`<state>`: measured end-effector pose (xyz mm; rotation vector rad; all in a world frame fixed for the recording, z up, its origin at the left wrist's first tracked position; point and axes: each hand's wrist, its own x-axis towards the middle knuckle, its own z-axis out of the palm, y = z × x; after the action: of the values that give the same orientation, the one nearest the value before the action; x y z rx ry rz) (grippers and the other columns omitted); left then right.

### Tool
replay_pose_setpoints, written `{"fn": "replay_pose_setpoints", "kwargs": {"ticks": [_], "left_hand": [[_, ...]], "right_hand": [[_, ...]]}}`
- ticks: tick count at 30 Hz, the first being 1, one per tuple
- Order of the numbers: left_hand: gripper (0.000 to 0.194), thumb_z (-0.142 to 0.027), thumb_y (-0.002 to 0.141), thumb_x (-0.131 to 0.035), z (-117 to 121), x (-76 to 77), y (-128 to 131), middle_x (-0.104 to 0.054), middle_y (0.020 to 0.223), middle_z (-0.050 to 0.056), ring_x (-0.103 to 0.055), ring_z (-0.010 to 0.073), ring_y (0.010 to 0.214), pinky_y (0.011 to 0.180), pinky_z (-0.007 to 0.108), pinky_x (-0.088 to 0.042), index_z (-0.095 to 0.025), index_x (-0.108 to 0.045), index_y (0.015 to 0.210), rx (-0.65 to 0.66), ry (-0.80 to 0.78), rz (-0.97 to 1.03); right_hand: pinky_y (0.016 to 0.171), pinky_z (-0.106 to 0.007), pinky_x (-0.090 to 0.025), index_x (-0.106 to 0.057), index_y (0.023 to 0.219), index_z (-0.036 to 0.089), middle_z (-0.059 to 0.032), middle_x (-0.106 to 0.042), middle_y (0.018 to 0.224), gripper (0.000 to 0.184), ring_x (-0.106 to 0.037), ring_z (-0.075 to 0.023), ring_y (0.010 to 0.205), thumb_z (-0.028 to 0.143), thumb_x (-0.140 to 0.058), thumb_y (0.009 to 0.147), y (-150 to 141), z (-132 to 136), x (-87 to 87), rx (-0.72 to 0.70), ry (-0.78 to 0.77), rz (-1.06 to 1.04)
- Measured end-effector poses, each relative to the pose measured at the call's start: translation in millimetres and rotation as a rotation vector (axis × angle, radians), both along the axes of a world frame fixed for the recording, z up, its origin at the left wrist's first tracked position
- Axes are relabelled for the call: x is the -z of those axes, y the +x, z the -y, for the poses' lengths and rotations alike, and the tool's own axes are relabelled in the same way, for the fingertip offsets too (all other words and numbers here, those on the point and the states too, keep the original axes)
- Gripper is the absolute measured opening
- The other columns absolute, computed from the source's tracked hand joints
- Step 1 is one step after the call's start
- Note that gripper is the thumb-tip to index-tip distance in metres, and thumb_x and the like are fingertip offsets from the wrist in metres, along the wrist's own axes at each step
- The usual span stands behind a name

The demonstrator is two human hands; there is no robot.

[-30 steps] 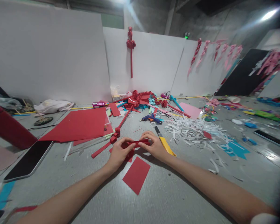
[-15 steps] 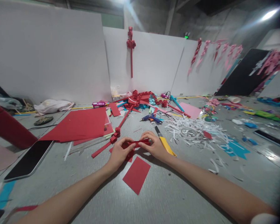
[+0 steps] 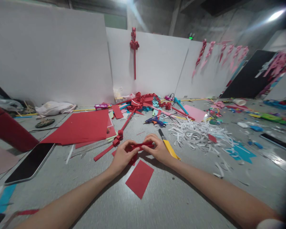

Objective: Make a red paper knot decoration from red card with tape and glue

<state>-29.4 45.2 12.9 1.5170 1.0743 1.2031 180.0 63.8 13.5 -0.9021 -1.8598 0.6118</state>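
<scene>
Between both hands is a narrow folded strip of red paper (image 3: 143,146). My left hand (image 3: 122,156) pinches its left end, thumb in front and fingers behind. At the other end my right hand (image 3: 157,149) grips it the same way, the two thumbs almost meeting. Just below lies a flat red paper rectangle (image 3: 139,179). More red paper shows partly under my left hand. A yellow utility knife (image 3: 171,149) with its blade out lies beside my right hand. Left of my left hand is a knotted red paper strip (image 3: 118,138).
A blue glue gun (image 3: 154,121) lies beyond the hands. To the right are shredded white paper strips (image 3: 205,133) around a tape roll (image 3: 193,135). Large red sheets (image 3: 81,127) and a phone (image 3: 30,163) lie left. A white panel (image 3: 157,60) stands behind.
</scene>
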Motion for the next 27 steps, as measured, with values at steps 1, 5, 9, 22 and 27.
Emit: {"fn": "replay_pose_setpoints", "kwargs": {"ticks": [1,5,9,22,27], "left_hand": [[0.033,-0.047,0.081,-0.078,-0.1,0.4,0.0,-0.073,0.094,0.007,-0.067,0.0183,0.079,0.07,0.029,-0.052,-0.018,-0.07,0.095,0.001,-0.001,0.006],[0.033,-0.046,0.082,-0.077,-0.5,2.4,0.1,-0.072,0.09,0.006,-0.066,0.0169,0.073,0.064,0.028,-0.052,-0.018,-0.069,0.096,0.024,-0.033,0.039],[0.033,-0.046,0.083,-0.077,-1.0,3.8,-0.2,-0.072,0.091,0.006,-0.066,0.0165,0.073,0.064,0.027,-0.052,-0.017,-0.068,0.096,0.029,-0.03,0.034],[0.037,-0.048,0.083,-0.078,4.4,-1.4,3.0,-0.067,0.073,0.0,-0.056,0.0104,0.048,0.045,0.022,-0.043,-0.017,-0.063,0.097,0.066,-0.105,0.107],[0.04,-0.048,0.081,-0.08,5.7,-2.2,4.1,-0.071,0.075,0.001,-0.062,0.0119,0.05,0.047,0.021,-0.047,-0.018,-0.06,0.099,0.086,-0.176,0.194]], "right_hand": [[0.093,-0.042,-0.05,-0.069,0.095,0.025,-0.0052,-0.065,0.102,0.017,-0.061,-0.0228,0.102,0.041,-0.073,0.091,0.1,-0.2,0.3,-0.001,-0.001,0.0],[0.093,-0.041,-0.05,-0.07,0.096,0.025,-0.005,-0.064,0.102,0.016,-0.061,-0.0227,0.102,0.04,-0.073,0.092,0.2,0.2,-0.1,-0.003,-0.003,0.0],[0.092,-0.04,-0.05,-0.069,0.096,0.025,-0.0048,-0.064,0.102,0.015,-0.061,-0.0222,0.101,0.038,-0.073,0.092,-0.2,1.0,-1.2,-0.007,0.001,0.002],[0.089,-0.037,-0.05,-0.068,0.095,0.023,-0.0042,-0.064,0.1,0.014,-0.061,-0.0209,0.098,0.036,-0.073,0.092,-0.8,0.6,-0.2,-0.01,-0.005,-0.002],[0.087,-0.036,-0.05,-0.069,0.102,0.023,-0.0046,-0.064,0.101,0.016,-0.062,-0.0208,0.097,0.036,-0.073,0.093,-0.9,0.5,0.9,-0.01,0.002,-0.003]]}}
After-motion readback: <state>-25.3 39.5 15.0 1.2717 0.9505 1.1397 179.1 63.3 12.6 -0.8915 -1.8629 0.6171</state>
